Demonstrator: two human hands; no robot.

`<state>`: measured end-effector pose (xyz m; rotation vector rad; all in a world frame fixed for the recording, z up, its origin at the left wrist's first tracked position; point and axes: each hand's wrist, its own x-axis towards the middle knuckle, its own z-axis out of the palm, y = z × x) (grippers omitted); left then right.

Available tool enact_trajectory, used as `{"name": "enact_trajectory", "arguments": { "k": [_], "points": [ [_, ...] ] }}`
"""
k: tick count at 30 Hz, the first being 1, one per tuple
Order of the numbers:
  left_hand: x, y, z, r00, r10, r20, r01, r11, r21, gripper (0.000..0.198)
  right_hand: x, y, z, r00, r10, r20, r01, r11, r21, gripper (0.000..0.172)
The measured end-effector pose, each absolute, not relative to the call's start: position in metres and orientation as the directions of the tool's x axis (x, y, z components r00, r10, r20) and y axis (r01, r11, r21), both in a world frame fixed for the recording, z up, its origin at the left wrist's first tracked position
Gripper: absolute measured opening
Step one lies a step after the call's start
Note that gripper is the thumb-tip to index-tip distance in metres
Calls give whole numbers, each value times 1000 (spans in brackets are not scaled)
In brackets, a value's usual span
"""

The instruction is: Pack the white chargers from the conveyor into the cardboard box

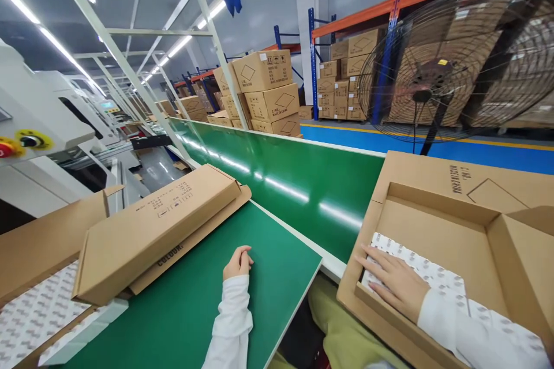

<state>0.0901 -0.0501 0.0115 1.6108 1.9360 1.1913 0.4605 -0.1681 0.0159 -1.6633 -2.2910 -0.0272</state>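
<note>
My left hand (238, 262) rests on the green tabletop (186, 305) with its fingers curled in, and nothing shows in it. Fingers stretched out, my right hand (396, 282) lies flat on small white boxes with a grey print (437, 274). These sit in a row along the near side of an open brown carton (433, 222), whose other visible floor is bare cardboard. A closed long brown carton (160, 225) lies tilted on the table to the left of my left hand, on top of other cardboard.
Left, another open carton (93, 204) holds printed white boxes (37, 311). A green conveyor belt (298, 179) runs beyond the table. Stacked cartons (272, 89) and a large fan (422, 86) stand behind it. A machine with a red button (6, 150) is at far left.
</note>
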Motion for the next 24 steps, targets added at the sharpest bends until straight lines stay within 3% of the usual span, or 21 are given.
{"name": "enact_trajectory", "arguments": {
  "k": [8, 24],
  "points": [
    [90, -52, 14, -262, 940, 221, 635, -4, 772, 26, 471, -160, 16, -318, 904, 285, 879, 394, -269, 37],
    [83, -51, 11, -318, 927, 200, 541, 4, 841, 24, 473, -155, 8, -309, 880, 360, 859, 421, -292, 42]
  ]
}}
